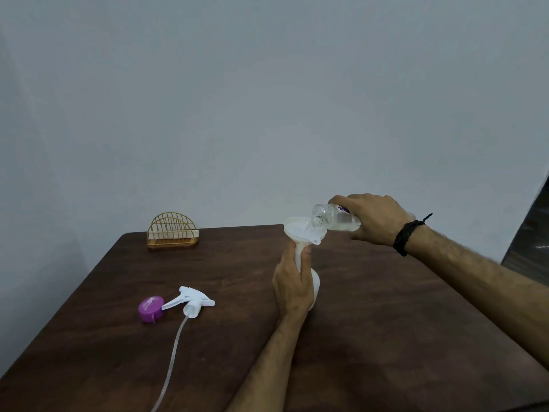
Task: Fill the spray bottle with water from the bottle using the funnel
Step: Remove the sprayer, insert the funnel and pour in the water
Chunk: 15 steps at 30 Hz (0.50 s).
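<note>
The left hand (292, 288) hides most of the spray bottle (315, 288), which it grips by the neck, upright on the counter (386, 322). A funnel (300, 230) sits in its mouth. The right hand (375, 220) grasps the tilted bottle (332, 218), covering its base; water runs from its mouth into the funnel. The sprayer (191, 301), its tube cut off below, and the cap (151, 308) lie to the left.

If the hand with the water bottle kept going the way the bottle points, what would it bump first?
Probably the funnel: the right hand tips the bottle leftward, its mouth right at the funnel's rim. Depth is hard to judge.
</note>
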Tool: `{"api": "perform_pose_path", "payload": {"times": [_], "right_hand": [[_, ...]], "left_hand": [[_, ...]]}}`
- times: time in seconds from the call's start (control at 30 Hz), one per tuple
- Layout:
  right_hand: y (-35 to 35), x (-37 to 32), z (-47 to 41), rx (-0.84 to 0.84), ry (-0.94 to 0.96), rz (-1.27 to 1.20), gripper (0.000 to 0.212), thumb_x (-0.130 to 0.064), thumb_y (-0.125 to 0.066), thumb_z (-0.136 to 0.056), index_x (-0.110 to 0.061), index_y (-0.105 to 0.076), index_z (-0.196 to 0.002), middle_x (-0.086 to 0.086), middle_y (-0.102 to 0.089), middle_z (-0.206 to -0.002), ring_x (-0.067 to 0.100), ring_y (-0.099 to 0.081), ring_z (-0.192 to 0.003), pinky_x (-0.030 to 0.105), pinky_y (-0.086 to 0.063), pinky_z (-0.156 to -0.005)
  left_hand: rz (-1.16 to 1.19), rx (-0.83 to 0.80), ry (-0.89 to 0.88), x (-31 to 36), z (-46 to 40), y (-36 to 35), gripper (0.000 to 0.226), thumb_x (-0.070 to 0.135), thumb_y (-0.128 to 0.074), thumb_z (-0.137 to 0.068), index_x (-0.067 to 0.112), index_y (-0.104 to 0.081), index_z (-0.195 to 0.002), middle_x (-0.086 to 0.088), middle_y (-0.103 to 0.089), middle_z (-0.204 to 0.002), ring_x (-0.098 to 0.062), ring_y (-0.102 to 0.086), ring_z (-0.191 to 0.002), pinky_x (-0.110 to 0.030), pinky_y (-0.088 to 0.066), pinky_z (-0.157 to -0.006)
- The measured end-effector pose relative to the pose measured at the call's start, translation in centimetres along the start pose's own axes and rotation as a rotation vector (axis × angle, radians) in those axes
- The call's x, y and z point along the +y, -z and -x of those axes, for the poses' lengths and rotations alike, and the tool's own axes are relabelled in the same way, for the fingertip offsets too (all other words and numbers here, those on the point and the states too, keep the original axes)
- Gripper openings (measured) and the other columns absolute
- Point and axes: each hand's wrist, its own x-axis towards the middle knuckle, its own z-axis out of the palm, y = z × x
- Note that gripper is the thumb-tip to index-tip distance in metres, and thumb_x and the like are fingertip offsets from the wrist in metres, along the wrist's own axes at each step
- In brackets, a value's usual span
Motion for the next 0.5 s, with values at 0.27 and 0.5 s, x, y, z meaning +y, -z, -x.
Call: {"api": "perform_pose_path", "payload": {"times": [0.27,0.5], "right_hand": [[0.16,0.09,0.08,0.005,0.007,0.004,0.054,-0.023,-0.066,-0.082,-0.035,-0.044,-0.130,-0.012,-0.060,-0.101,0.016,-0.059,-0.087,0.031,-0.045,-0.066],[0.26,0.14,0.04,0.005,0.007,0.014,0.054,-0.021,-0.066,-0.081,-0.035,-0.045,-0.129,-0.012,-0.062,-0.102,0.017,-0.060,-0.088,0.031,-0.045,-0.065]], "left_hand": [[0.005,-0.010,0.012,0.05,-0.07,-0.10,0.050,0.062,-0.030,-0.097,0.027,-0.062,-0.111,0.016,-0.065,-0.095,0.000,-0.062,-0.084,-0.021,-0.052,-0.076],[-0.011,-0.010,0.015,0.13,-0.06,-0.07,0.040,0.054,-0.036,-0.098,0.027,-0.062,-0.111,0.019,-0.063,-0.094,0.006,-0.059,-0.082,-0.015,-0.048,-0.074]]}}
